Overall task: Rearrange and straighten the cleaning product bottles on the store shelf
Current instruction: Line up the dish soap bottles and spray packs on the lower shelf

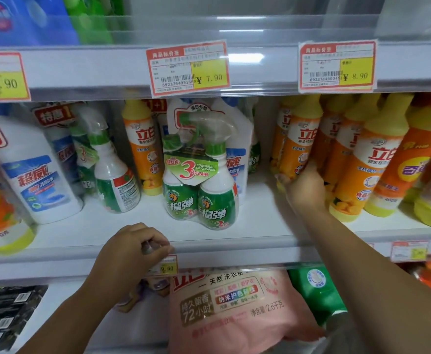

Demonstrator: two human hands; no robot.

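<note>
My right hand reaches into the middle shelf and grips the lower part of an orange-and-yellow dish soap bottle, the leftmost of a leaning group of such bottles. My left hand is at the shelf's front rail, its fingers curled onto the clear strip. A shrink-wrapped twin pack of green spray cleaner stands upright in the shelf's middle. A lone orange bottle stands behind it to the left. Further left, a green spray bottle leans, next to a big white-and-blue bottle.
White refill pouches stand behind the twin pack. Price tags hang on the upper shelf's edge. Below are a pink laundry powder bag, a green jug and dark boxes. Bare shelf board lies between the twin pack and my right hand.
</note>
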